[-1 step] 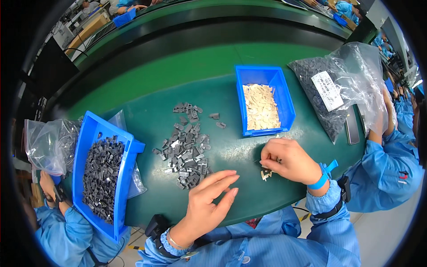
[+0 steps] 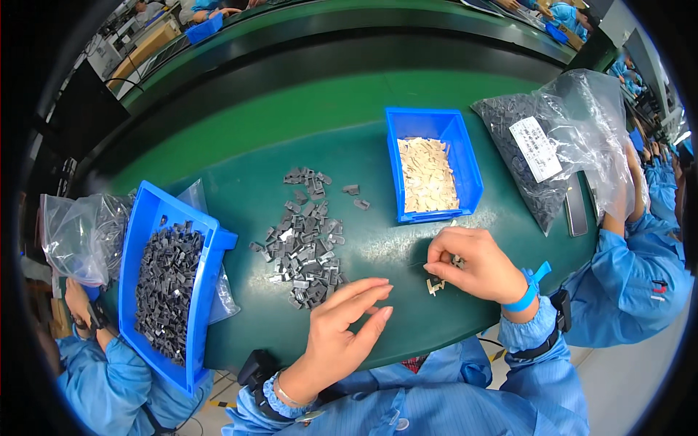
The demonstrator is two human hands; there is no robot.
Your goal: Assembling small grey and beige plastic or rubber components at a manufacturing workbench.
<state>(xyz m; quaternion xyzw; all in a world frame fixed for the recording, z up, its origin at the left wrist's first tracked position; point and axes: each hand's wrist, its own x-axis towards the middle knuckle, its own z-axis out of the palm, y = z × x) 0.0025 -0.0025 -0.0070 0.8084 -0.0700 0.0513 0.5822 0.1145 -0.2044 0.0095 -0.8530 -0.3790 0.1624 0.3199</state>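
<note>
My left hand (image 2: 338, 334) hovers over the near edge of the green table, its fingers apart and nothing between them. Just left of its fingertips lies a loose heap of small dark grey plastic pieces (image 2: 309, 243). My right hand (image 2: 469, 263) is closed in a pinch, thumb against forefinger. Whatever it holds is mostly hidden; a thin, faint sliver shows beside the fingertips. Under that hand, a few small brass-coloured metal pieces (image 2: 435, 286) lie on the table. Beyond it stands a blue bin (image 2: 471, 171) filled with flat, pale gold-coloured pieces (image 2: 427, 174).
At left, a tilted blue bin (image 2: 131, 291) holds many dark grey pieces (image 2: 171, 291), with clear plastic bags (image 2: 80, 236) beside it. A bag of dark pieces (image 2: 520, 145) and a phone-like slab (image 2: 576, 207) lie at right. Co-workers in blue sit on both sides.
</note>
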